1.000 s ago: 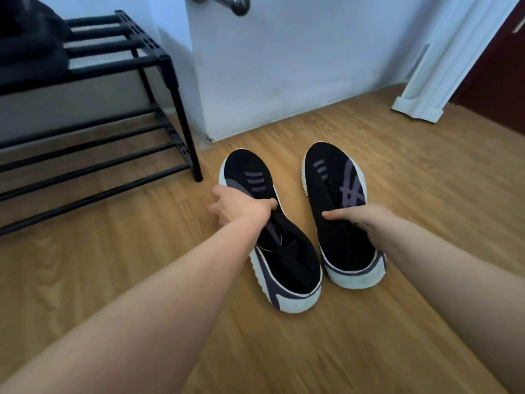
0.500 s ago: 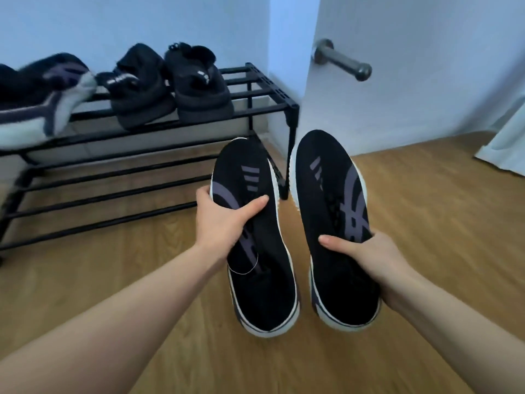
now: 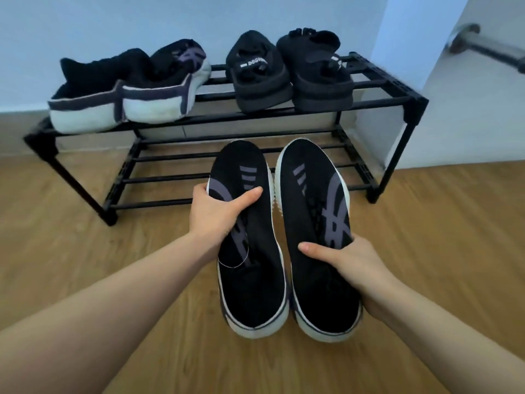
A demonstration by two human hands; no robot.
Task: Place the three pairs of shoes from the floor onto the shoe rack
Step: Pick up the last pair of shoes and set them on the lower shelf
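Observation:
I hold a pair of black sneakers with white soles and purple stripes above the wooden floor, toes pointing at the black shoe rack [image 3: 377, 103]. My left hand [image 3: 217, 213] grips the left sneaker [image 3: 250, 282] across its upper. My right hand [image 3: 352, 268] grips the right sneaker [image 3: 309, 200] from its right side. On the rack's top shelf sit a matching black-and-white sneaker pair [image 3: 127, 89] at the left and a pair of black sandals [image 3: 287, 72] at the right, heels toward me.
The rack's lower shelf [image 3: 159, 177] of thin black bars is bare and lies just beyond the sneaker toes. A white door with a metal handle [image 3: 483, 49] stands at the right. Wooden floor [image 3: 71, 251] spreads all around.
Both sneakers were lifted off the floor and carried left to the front of the rack. My view turned so the whole rack now faces me.

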